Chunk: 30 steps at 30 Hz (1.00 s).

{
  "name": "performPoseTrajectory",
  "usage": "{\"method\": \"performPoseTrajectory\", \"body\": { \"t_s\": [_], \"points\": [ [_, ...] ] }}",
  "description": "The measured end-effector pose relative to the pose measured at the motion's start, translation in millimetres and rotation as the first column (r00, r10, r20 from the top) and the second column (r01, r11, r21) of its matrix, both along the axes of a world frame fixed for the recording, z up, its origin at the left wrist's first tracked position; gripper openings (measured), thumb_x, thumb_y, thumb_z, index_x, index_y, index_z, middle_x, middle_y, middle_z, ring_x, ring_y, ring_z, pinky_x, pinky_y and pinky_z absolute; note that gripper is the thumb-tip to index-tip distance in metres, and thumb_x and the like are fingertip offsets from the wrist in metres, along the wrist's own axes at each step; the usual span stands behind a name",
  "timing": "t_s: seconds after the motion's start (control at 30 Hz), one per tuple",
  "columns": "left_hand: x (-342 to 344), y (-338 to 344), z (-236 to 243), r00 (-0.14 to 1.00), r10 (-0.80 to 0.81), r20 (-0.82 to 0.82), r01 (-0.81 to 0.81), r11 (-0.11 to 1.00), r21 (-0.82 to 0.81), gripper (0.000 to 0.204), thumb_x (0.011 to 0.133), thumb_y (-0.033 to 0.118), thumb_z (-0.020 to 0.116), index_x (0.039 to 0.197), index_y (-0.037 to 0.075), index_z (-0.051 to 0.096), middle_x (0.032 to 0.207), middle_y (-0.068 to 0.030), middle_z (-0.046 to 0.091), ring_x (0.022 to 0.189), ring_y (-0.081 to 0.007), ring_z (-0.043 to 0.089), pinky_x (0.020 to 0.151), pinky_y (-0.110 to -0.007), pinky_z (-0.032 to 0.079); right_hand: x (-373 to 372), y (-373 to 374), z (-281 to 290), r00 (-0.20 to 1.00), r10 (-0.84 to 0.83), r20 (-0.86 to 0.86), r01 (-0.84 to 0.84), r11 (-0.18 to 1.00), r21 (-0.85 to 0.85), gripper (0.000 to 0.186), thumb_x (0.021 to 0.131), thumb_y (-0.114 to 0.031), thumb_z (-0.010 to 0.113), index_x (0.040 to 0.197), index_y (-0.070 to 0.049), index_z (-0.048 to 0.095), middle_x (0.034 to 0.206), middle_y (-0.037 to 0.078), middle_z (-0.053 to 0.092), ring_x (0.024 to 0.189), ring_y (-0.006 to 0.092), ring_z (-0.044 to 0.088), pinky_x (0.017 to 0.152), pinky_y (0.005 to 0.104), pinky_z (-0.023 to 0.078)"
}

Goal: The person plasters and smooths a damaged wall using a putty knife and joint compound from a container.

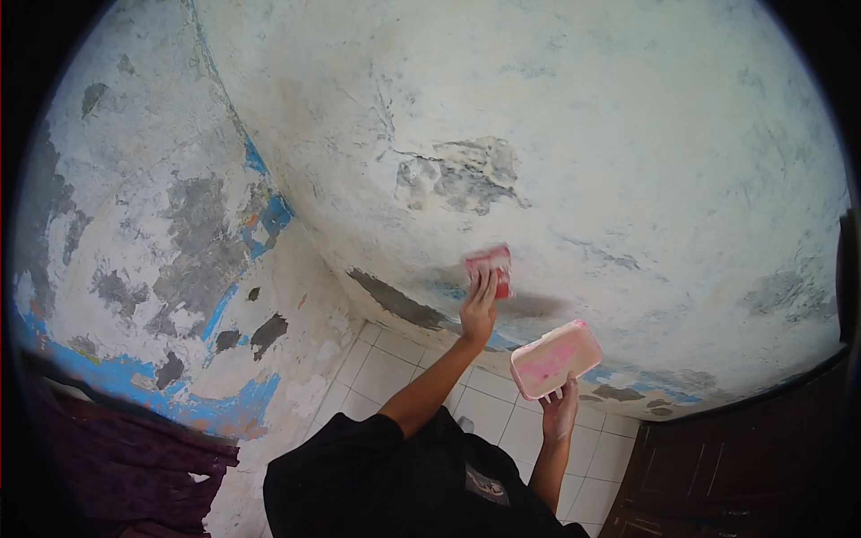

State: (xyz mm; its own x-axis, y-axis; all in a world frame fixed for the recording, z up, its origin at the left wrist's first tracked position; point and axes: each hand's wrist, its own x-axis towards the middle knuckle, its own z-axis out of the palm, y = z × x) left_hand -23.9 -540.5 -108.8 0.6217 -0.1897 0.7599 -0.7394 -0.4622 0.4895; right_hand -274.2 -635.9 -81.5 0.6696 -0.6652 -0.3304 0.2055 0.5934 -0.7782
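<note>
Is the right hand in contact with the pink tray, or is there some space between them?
Touching. The head view shows it: the fingers of the right hand meet the lower edge of the pink tray, without visible gap.

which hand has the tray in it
The right hand, holding the pink-rimmed tray by its near edge; the left hand holds a flat red tool at the wall.

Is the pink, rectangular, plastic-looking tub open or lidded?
Open: no lid covers the pink tub in the right hand, and its pale, pink-patched inside faces the camera. Content depth cannot be told.
</note>
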Motion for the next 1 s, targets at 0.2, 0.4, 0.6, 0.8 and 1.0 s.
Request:
{"method": "performPoseTrajectory", "body": {
  "t_s": [0.2,0.4,0.6,0.8,1.0],
  "points": [
    [-32.1,60.8,-20.3,0.701,-0.442,-0.560,0.250,0.887,-0.388,0.033,0.092,-0.001,0.057,0.125,0.001,0.063,0.114,-0.0091,0.069,0.102,-0.0181,0.065,0.086,-0.031,0.052,1.4,5.8,1.9,0.999,0.044,-0.029,-0.044,0.999,-0.017,0.060,0.094,-0.043,0.064,0.134,-0.007,0.040,0.127,0.012,0.050,0.117,0.0278,0.054,0.090,0.0459,0.050],
    [-40.8,102.0,77.9,0.418,-0.614,-0.669,0.210,0.782,-0.587,0.020,0.099,0.012,0.061,0.114,0.001,0.067,0.097,0.0014,0.066,0.085,-0.0030,0.056,0.074,-0.023,0.049,20.8,19.0,10.2,0.987,0.142,-0.077,-0.147,0.987,-0.064,0.056,0.096,-0.041,0.062,0.136,-0.009,0.038,0.128,0.009,0.053,0.117,0.0237,0.055,0.092,0.0444,0.048],
    [-44.4,112.7,106.4,0.320,-0.629,-0.708,0.185,0.775,-0.604,0.021,0.100,0.015,0.061,0.113,0.000,0.066,0.097,0.0012,0.067,0.085,-0.0039,0.056,0.075,-0.024,0.049,44.1,34.6,15.3,0.961,0.272,-0.039,-0.275,0.958,-0.083,0.064,0.097,-0.040,0.061,0.142,-0.007,0.030,0.139,0.011,0.045,0.125,0.0246,0.050,0.098,0.0459,0.046],
    [-37.2,127.2,106.0,0.479,-0.494,-0.725,0.357,0.865,-0.353,0.020,0.097,0.016,0.061,0.105,-0.003,0.064,0.083,-0.0057,0.065,0.074,-0.0100,0.054,0.069,-0.029,0.046,66.1,52.7,21.6,0.943,0.332,-0.024,-0.333,0.940,-0.073,0.060,0.098,-0.037,0.059,0.143,-0.009,0.031,0.141,0.008,0.044,0.127,0.0228,0.049,0.100,0.0456,0.045],
    [-29.9,138.5,139.1,0.579,-0.288,-0.763,0.407,0.913,-0.036,0.020,0.092,0.017,0.063,0.096,-0.002,0.063,0.073,-0.0172,0.058,0.064,-0.0211,0.053,0.064,-0.036,0.044,91.2,69.9,34.7,0.940,0.342,-0.013,-0.342,0.934,-0.100,0.052,0.099,-0.043,0.057,0.137,-0.013,0.040,0.133,0.005,0.051,0.124,0.0203,0.050,0.099,0.0445,0.042]
  ]
}}
